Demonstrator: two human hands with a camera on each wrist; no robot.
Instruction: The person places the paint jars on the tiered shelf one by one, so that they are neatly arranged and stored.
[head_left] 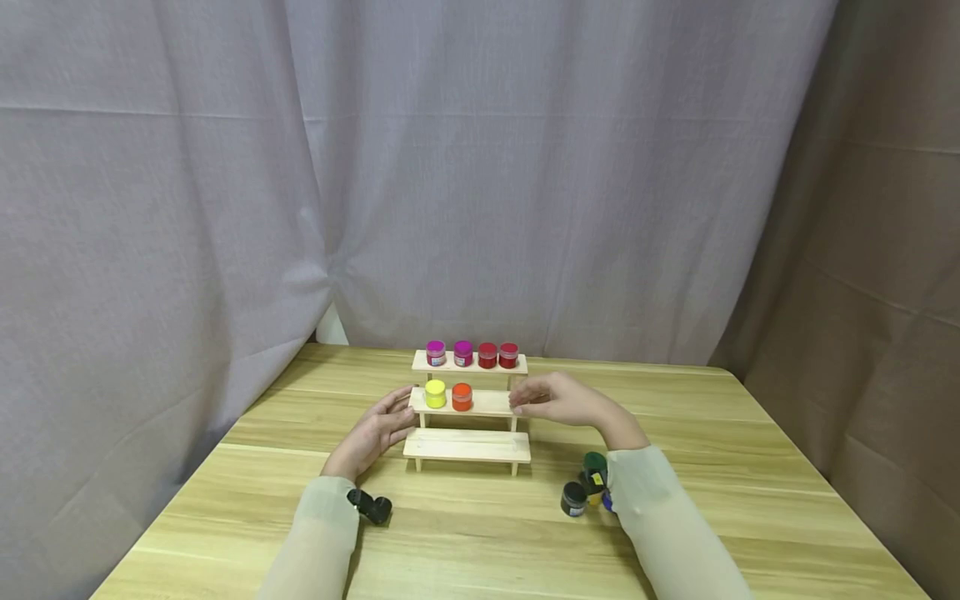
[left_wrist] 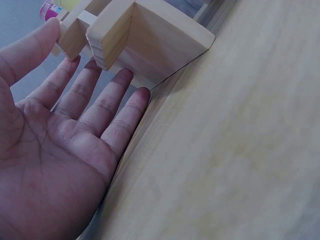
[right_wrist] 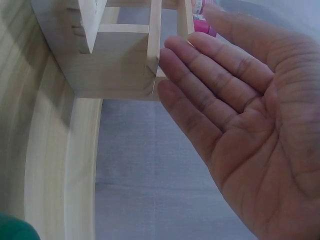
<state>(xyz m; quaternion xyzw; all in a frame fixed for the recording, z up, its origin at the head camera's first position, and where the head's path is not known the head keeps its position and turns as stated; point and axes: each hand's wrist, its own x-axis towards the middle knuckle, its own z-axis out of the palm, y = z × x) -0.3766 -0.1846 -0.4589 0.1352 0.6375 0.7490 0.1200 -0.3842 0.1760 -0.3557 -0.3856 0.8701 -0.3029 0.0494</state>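
A pale wooden three-step stand (head_left: 467, 446) sits mid-table. On its top step are two magenta jars (head_left: 436, 353) and two red jars (head_left: 508, 356). The middle step carries a yellow jar (head_left: 435, 393) and an orange jar (head_left: 462, 397). My left hand (head_left: 372, 433) is at the stand's left end, palm facing it, with fingers extended to the wood in the left wrist view. At the opposite end, my right hand (head_left: 558, 400) has its fingertips by the middle step. Its fingers look fairly straight in the right wrist view. Neither hand holds anything.
To the right of the stand, a black jar (head_left: 573, 498) and a green-lidded jar (head_left: 595, 465) cluster with yellow and blue ones, partly covered by the right sleeve (head_left: 652, 492). A grey curtain (head_left: 525, 208) hangs behind the wooden table (head_left: 465, 550).
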